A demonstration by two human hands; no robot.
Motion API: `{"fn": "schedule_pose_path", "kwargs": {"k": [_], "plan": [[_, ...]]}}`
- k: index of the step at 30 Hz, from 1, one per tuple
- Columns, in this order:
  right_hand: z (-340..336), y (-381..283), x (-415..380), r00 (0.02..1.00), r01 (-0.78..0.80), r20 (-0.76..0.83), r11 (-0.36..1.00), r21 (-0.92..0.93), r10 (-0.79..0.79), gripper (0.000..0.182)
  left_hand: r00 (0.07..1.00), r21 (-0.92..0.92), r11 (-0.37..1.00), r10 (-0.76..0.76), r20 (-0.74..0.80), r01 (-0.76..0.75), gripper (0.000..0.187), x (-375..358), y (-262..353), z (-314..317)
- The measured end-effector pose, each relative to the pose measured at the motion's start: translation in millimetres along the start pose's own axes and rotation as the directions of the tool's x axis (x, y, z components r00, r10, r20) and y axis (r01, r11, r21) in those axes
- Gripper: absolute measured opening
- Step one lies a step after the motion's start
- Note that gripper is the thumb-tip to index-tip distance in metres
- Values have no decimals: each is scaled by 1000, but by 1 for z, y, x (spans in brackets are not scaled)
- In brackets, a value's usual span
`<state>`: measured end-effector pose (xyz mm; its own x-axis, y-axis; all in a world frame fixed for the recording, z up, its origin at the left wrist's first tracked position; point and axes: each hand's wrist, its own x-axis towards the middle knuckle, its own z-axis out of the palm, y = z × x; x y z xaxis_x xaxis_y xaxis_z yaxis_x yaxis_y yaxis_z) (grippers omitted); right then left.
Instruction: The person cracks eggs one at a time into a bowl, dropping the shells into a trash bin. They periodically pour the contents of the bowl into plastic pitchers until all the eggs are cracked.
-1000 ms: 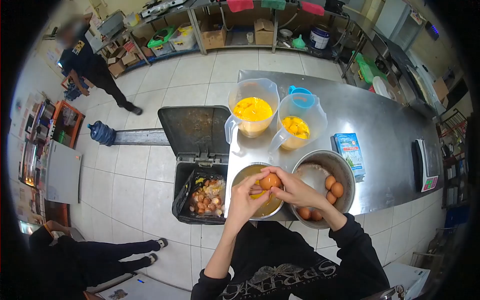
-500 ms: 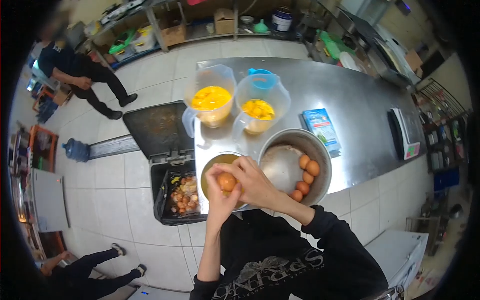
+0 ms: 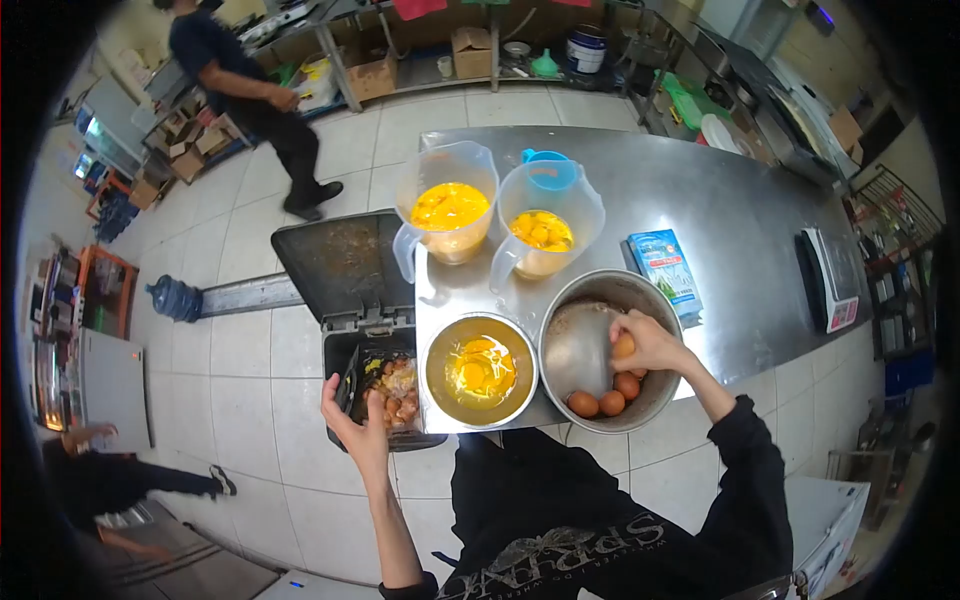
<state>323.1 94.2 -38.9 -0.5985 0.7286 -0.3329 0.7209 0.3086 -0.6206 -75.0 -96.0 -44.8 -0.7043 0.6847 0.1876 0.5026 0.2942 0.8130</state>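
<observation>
My right hand [image 3: 652, 346] reaches into a large metal pot [image 3: 568, 345], its fingers closed round a brown egg [image 3: 624, 345]. More brown eggs [image 3: 612, 403] lie at the pot's near side. Over the black-lined waste bin [image 3: 335, 352], my left hand [image 3: 358, 428] has its fingers apart and holds nothing. Eggshells [image 3: 398, 385] fill part of that bin. Between my hands, a metal bowl [image 3: 436, 385] at the table corner contains raw egg with a yolk [image 3: 473, 375] showing.
Two clear pitchers with yolks, a left one [image 3: 450, 245] and a right one [image 3: 540, 262], stand beyond the bowl, near a blue cup [image 3: 551, 172]. A blue packet [image 3: 665, 270] and a scale [image 3: 830, 280] lie on the steel table [image 3: 740, 220]. Two people [image 3: 245, 95] are on the left.
My hands have parted from the egg above the bowl. The left moved over the bin, the right into the pot, onto another egg. The person at upper left has walked rightward.
</observation>
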Motion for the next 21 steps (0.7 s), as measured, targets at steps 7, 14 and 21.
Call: {"fn": "schedule_pose_path", "kwargs": {"k": [7,14,21], "plan": [[27,-87,23,996,-32,29,-26,999,-87,29,993,-292,953,-98,-57,78,55,0,19,10],[50,-105,46,750,456,-472,879,-139,-464,42,998,-408,912,-16,54,37,49,-2,40,40],[30,-157,38,919,387,-291,739,551,-265,37,879,-533,844,294,375,-55,47,-10,114,63]]}}
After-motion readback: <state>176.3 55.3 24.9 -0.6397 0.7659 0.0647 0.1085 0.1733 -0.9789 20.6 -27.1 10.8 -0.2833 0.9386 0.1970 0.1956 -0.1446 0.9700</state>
